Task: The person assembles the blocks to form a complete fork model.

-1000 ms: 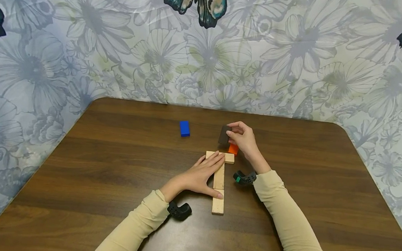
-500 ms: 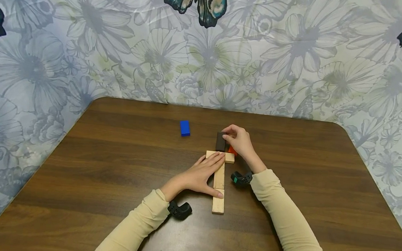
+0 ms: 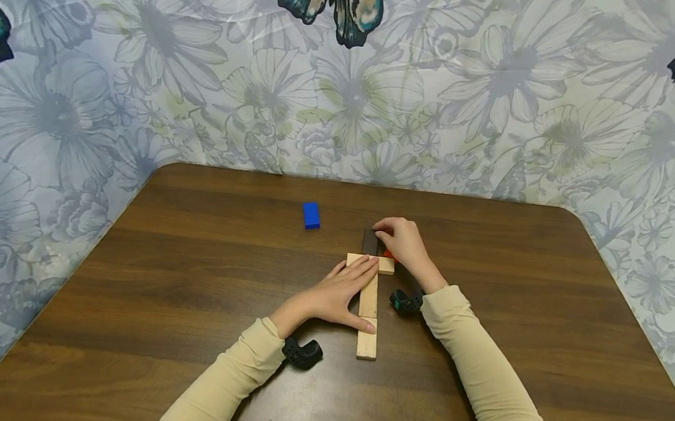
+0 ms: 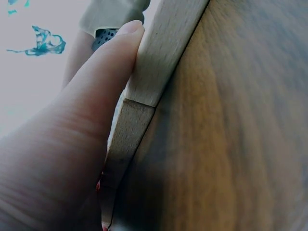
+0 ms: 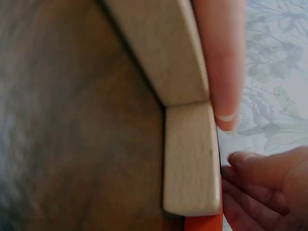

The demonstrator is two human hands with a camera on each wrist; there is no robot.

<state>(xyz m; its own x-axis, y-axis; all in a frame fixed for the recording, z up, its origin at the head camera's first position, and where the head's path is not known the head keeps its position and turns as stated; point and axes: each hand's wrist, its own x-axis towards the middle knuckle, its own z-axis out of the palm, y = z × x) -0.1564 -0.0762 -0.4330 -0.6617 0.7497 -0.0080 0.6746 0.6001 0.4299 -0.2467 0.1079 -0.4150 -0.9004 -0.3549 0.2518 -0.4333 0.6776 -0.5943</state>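
Note:
Two light wooden blocks lie end to end, the nearer one (image 3: 365, 348) and the farther one (image 3: 369, 299), with a wooden crosspiece (image 3: 386, 265) at their far end. Across all three rests my left hand (image 3: 333, 294), fingers and thumb outstretched; in the left wrist view its thumb (image 4: 103, 72) lies along the wood. Behind the crosspiece is a black block (image 3: 370, 241), low against it. My right hand (image 3: 407, 246) pinches its far right corner between thumb and forefinger. An orange block (image 3: 389, 255), partly hidden by that hand, sits beside it; the right wrist view shows its orange edge (image 5: 204, 223).
A blue block (image 3: 310, 216) lies apart at the back left of the brown table (image 3: 188, 291). Each wrist wears a black strap, the left strap (image 3: 302, 353) and the right strap (image 3: 406, 302). Behind the table hangs a flowered wall covering (image 3: 351, 106).
My right hand has brought the black block left and toward me, then lowered it from standing tall to a lower position behind the crosspiece. The left hand has stayed put.

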